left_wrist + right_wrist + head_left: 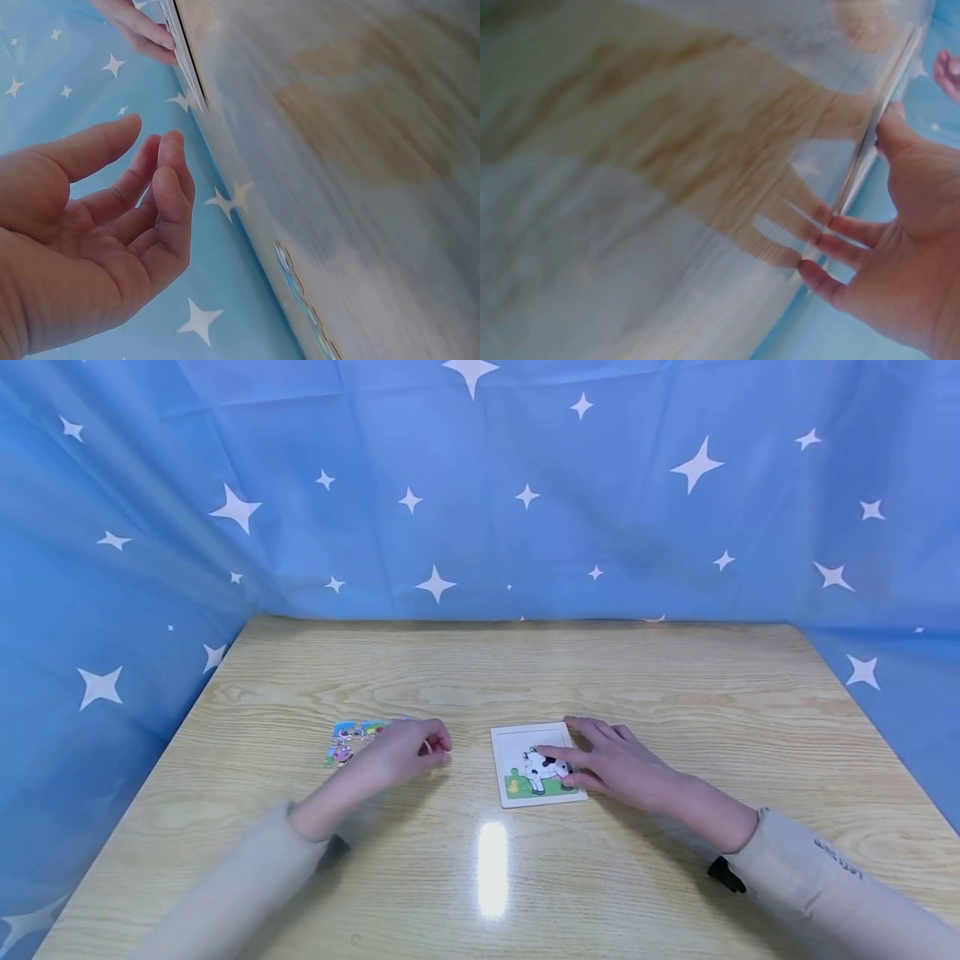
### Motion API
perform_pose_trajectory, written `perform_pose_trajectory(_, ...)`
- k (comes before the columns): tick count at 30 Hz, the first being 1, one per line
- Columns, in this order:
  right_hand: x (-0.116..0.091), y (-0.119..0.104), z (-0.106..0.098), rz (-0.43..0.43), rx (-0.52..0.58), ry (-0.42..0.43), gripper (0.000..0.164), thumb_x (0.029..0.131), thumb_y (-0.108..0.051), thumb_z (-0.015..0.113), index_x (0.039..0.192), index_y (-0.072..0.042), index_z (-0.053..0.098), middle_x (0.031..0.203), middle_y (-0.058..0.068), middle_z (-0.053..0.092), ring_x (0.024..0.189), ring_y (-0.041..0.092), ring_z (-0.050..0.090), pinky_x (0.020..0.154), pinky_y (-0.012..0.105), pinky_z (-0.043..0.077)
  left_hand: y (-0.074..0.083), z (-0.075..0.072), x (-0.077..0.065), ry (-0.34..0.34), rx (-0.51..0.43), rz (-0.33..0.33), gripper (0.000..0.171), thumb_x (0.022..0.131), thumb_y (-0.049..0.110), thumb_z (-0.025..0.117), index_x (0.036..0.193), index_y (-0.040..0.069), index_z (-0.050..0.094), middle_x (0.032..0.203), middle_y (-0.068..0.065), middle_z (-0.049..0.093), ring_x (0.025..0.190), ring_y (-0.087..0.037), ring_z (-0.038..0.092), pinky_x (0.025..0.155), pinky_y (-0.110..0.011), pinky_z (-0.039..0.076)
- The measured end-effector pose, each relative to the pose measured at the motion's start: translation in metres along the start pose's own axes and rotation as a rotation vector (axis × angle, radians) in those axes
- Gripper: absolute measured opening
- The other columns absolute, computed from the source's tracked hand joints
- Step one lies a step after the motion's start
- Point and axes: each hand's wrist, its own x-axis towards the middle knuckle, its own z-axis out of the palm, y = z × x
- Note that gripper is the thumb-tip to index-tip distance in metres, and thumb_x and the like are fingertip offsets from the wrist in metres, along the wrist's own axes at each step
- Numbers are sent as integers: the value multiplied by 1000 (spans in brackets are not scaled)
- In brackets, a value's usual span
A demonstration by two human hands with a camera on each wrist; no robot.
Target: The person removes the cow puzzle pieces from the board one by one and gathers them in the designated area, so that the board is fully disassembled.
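A square puzzle board (516,745) with a pale frame lies on the table; a black-and-white cow (534,767) on green grass is pictured in its lower part, and its upper part is bare. My right hand (618,767) rests at the board's right side, with thumb and fingers spread over its edge and the cow's head partly covered. Left of the board, my left hand (405,750) hovers above the table with fingers loosely bent and nothing between them. Behind it lie colourful puzzle pieces (344,745), partly hidden by that hand.
The wood-grain table (645,668) has a bright light reflection (492,868) near its front. A blue curtain (480,535) with white stars hangs behind and along both sides of the table.
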Motion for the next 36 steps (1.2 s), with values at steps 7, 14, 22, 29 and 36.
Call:
perform_pose_trajectory(7, 0, 0, 0, -7, -10, 3, 55, 108, -35, 72, 161, -28, 60, 160, 28, 50, 146, 48, 50, 106, 70, 48, 5, 7, 7, -5, -1, 32, 4, 103, 4, 74, 102, 4, 70, 89, -1, 71, 70, -7, 52, 66, -23, 46)
perform_pose_trajectory(14, 0, 1, 0, -20, -18, 11, 58, 109, -36, 70, 164, -21, 55, 160, 29, 50, 147, 48, 50, 107, 70, 48, 12, 13, 15, -43, -23, 23, 3, 103, 3, 73, 104, 2, 70, 89, -2, 70, 70, -7, 51, 65, -22, 45)
perform_pose_trajectory(22, 1, 2, -2, -31, -31, -1, 60, 108, -36, 72, 162, -14, 55, 161, 27, 50, 147, 48, 49, 107, 70, 48, 20, 22, 27, -72, -8, 18, 4, 102, 3, 74, 104, 3, 71, 89, 0, 70, 75, -8, 55, 70, -21, 47)
perform_pose_trajectory(29, 0, 2, 0, -34, -28, 13, 59, 108, -33, 73, 161, -13, 56, 162, 25, 49, 148, 46, 49, 106, 68, 48, 24, 30, 37, -83, 14, 37, 4, 102, 2, 75, 104, 2, 72, 86, 1, 66, 76, -9, 53, 73, -21, 46)
perform_pose_trajectory(36, 0, 3, 1, -34, -37, 11, 58, 108, -32, 72, 160, -11, 58, 165, 22, 49, 150, 45, 48, 106, 69, 49, 32, 35, 45, -105, 45, 60, 4, 101, 2, 75, 105, 2, 73, 88, -1, 70, 78, -8, 56, 77, -22, 49)
